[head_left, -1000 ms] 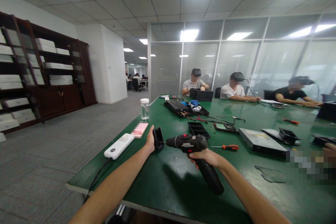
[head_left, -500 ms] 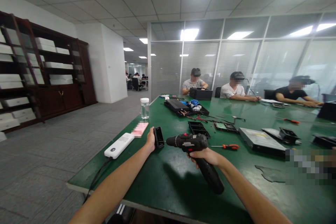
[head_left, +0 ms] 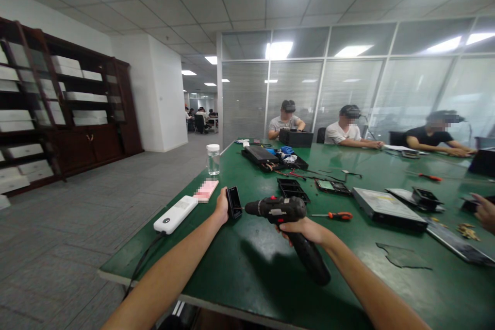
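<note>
Grip, L hand (head_left: 221,210): fingers and palm against the outer side of the black plastic housing (head_left: 234,203). Grip, R hand (head_left: 303,229): closed round the handle of the cordless drill (head_left: 276,210).

Alignment: housing lies to the L of the R hand, at the chuck end of the drill. Drill barrel axis runs approx. parallel to the near edge of the table (head_left: 232,273), chuck facing L; handle slopes down toward that edge. Housing long axis is near upright, w/ slight tilt, open side facing the bit. L hand is nearer the housing. Bit contact w/ a screw: cannot tell. Housing pos.: toward the L edge of the table; whether its base touches the surface cannot be told.

Qty: drill, 1; held housing, 1; black plastic frame (head_left: 293,191) beyond the drill, 1; orange-handled screwdrivers (head_left: 340,216), 2, one just R of the drill, one nearer the far R corner; optical drive (head_left: 389,209), 1; lidded bottle (head_left: 213,160) at L edge, 1.
</note>
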A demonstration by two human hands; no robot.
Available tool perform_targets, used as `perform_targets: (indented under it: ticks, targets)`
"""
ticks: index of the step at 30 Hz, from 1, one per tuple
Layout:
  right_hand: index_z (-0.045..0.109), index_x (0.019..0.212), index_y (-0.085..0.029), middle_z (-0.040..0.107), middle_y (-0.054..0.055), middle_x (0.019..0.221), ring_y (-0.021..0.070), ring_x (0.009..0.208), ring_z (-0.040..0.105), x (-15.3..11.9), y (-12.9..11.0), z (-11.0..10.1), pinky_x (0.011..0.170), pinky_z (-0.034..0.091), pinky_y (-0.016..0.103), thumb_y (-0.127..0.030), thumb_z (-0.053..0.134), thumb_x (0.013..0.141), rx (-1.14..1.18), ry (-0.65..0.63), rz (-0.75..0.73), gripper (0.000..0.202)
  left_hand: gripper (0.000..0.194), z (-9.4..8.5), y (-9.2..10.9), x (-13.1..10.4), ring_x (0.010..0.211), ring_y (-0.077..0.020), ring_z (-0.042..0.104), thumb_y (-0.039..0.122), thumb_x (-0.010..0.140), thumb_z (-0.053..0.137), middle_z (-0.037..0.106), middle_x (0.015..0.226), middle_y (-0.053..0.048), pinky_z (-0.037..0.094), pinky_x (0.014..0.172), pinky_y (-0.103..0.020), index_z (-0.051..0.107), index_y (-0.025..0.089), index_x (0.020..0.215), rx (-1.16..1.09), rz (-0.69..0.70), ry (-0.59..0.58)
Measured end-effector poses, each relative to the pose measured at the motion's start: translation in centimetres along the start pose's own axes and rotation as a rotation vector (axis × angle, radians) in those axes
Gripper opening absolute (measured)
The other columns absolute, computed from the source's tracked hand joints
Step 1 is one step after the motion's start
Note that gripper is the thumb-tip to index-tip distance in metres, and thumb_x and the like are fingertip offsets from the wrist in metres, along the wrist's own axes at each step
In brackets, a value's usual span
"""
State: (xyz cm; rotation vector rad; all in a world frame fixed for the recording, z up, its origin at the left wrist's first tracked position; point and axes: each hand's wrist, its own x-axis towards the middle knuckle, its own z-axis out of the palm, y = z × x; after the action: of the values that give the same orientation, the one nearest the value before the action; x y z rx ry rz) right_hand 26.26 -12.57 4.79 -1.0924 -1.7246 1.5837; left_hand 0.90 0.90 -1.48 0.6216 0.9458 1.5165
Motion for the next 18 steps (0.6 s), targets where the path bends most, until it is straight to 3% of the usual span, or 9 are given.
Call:
perform_targets:
  ticks: [18]
  targets:
    - [0.058, 0.085, -0.012, 0.051, 0.0, 0.062, 0.0127, 0.057, 0.052, -0.09, -0.16, 0.1, 0.056, 0.049, 0.028, -0.041, 0.066, 0.066, -0.02, -0.017, -0.011, 0.035, 0.033, 0.34, 0.28, -0.82, 0.047, -0.0162, 0.053, 0.05, 0.069, 0.051, 0.053, 0.055, 0.0, 0.045, 0.047, -0.03, 0.053, 0.017, 0.069, 0.011, -0.025, -0.009]
